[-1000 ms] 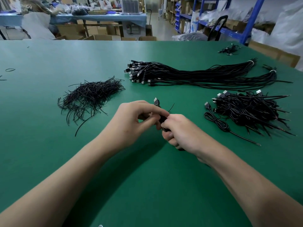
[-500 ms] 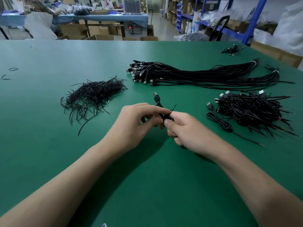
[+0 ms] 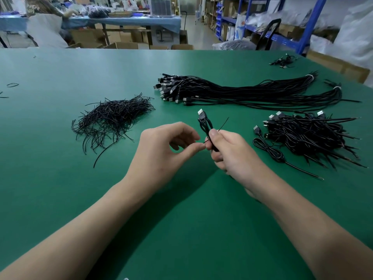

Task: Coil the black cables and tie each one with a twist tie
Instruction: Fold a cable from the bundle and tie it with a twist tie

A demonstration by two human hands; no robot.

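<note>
Right hand [image 3: 232, 156] closed round a coiled cable [image 3: 205, 126], thumb pressed on the front of the coil, USB plug [image 3: 200, 112] standing above the fist. Twist tie [image 3: 222, 124] crosses the coil at the thumb: one end angles up to the right, the other pokes left. Left hand [image 3: 161, 154] curled, thumb and forefinger tips at that left end; pinching it or not, cannot tell. Both hands over the green table [image 3: 60, 188], near middle. Pile of loose ties [image 3: 113, 118] to the left, bundle of straight cables [image 3: 242, 93] beyond, heap of coiled cables [image 3: 306, 134] right.
</note>
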